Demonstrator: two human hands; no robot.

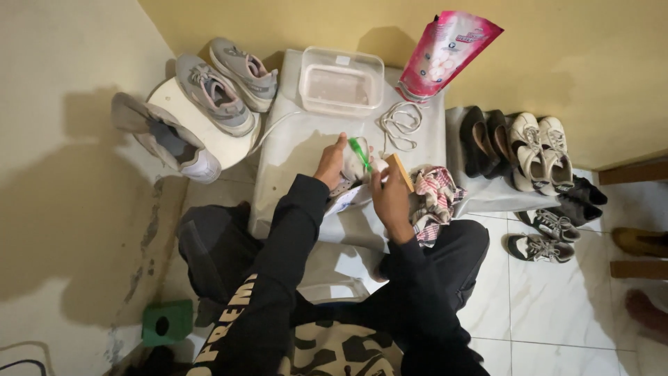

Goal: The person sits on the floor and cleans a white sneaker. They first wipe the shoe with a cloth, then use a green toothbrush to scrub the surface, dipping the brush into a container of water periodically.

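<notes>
a white-covered low table against a yellow wall, mid-frame. the left hand clasps a pale shoe at centre; just to its right, the right hand grips a wooden brush, its long axis slanting toward the lower right.

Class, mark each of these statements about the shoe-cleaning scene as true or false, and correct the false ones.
1. The left hand grips a shoe. True.
2. The right hand holds a wooden-backed brush. True.
3. The clear plastic tub sits on the floor. False: it rests on the white-covered table.
4. The pink pouch lies flat. False: it leans against the wall.
5. A checked cloth lies right of the hands. True.
</notes>
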